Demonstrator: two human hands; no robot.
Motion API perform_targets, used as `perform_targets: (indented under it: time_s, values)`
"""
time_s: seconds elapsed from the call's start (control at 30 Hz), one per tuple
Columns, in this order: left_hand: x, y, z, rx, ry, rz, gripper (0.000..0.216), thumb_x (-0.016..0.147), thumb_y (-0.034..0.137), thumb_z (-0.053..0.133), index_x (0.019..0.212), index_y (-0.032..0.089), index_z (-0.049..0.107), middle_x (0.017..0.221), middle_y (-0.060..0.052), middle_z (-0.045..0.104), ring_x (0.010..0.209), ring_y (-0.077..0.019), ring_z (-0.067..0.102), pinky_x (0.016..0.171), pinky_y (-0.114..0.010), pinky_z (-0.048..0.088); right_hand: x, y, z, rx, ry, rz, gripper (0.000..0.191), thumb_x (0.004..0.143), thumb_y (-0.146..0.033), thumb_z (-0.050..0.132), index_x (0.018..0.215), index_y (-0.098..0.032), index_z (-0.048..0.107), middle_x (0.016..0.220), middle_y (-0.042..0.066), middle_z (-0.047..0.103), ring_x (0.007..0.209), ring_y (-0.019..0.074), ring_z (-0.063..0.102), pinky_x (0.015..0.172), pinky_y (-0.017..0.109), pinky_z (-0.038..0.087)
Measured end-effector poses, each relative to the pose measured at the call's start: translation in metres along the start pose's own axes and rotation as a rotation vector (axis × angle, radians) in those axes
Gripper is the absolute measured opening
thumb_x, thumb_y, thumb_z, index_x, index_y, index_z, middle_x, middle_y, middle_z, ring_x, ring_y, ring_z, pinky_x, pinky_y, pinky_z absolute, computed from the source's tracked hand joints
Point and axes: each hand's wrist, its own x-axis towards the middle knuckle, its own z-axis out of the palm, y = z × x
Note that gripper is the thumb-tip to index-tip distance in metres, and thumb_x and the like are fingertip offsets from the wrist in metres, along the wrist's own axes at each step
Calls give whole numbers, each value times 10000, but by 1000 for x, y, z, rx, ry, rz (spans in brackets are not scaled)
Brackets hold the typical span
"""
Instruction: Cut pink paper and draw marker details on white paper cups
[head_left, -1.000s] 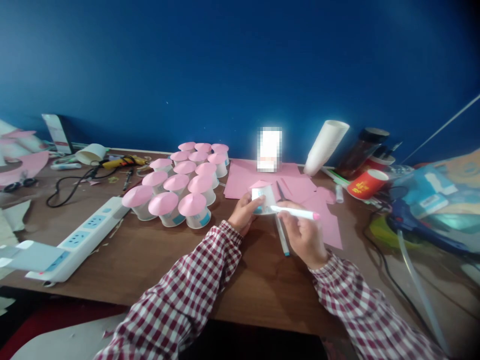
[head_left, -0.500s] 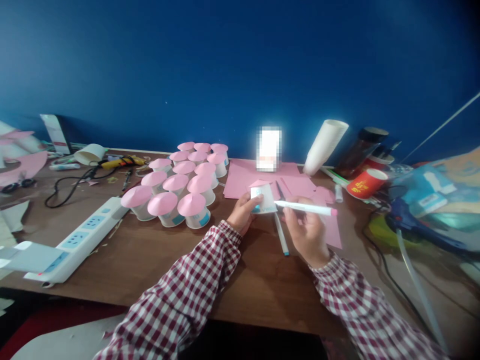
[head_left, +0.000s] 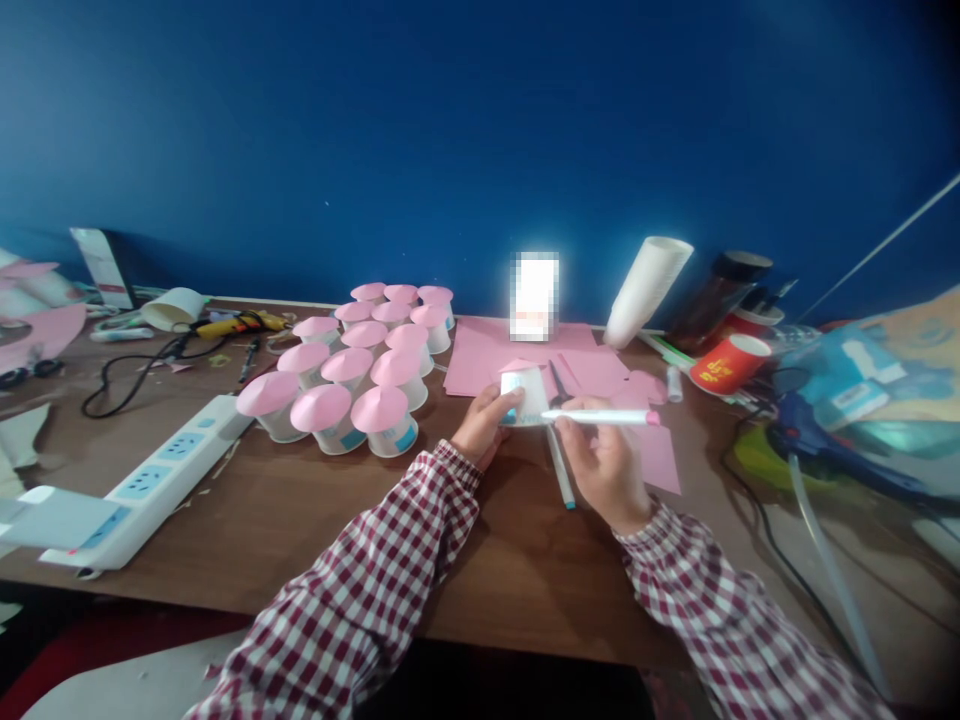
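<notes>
My left hand (head_left: 485, 420) is closed around a white paper cup (head_left: 530, 390) with a pink paper cone on top, tilted above the table. Blue markings show on the cup's side. Between the fingers of my right hand (head_left: 604, 455) lies a white marker (head_left: 600, 416) with a pink end pointing right. Its tip meets or nearly meets the cup's lower side; I cannot tell which. Below the cup, another white marker (head_left: 561, 468) with a blue end rests on the table. Rows of paper cups with pink cone tops (head_left: 381, 410) stand left of my left hand.
Pink paper sheets (head_left: 472, 358) lie behind my hands near a bright blurred screen (head_left: 535, 295). A leaning stack of white cups (head_left: 649, 290), a red cup (head_left: 729, 364) and a blue glue gun (head_left: 817, 440) are on the right. A power strip (head_left: 150, 480) lies left.
The marker has turned closer to level, and its tip has shifted slightly left and down along the cup. My left hand still holds the cup. The whole view has shifted slightly.
</notes>
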Motion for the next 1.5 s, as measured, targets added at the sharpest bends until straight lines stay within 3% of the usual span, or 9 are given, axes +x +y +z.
perform_targets:
  time_s: [0.27,0.67,0.97,1.5]
  values:
    - [-1,1,1,-4,-7,-8,395,694,357,787,993,122,679,804,-55,703,717,-150,633,703,-271,490,0,-1,0,-9,-33,15,135,986,-302,519,950,-207,608,883,60,688,730,181,644,635,300,509]
    - [-1,0,1,7,-2,-10,406,688,378,797,980,124,674,774,-32,680,696,-136,615,690,-264,474,0,0,0,9,-45,-13,134,992,-285,500,954,-205,601,861,48,668,697,163,620,623,291,497]
    - [0,0,1,-18,1,-16,333,661,369,815,836,139,651,708,-13,650,647,-129,591,658,-265,460,-1,1,1,28,-37,-24,154,993,-292,492,1025,-202,613,946,86,703,835,208,673,677,328,546]
    - [-1,0,1,-11,-6,-10,344,662,370,813,858,138,652,694,-5,634,638,-122,583,637,-256,457,-1,2,2,14,-44,-37,160,992,-292,501,1030,-201,627,967,97,718,895,227,686,779,366,564]
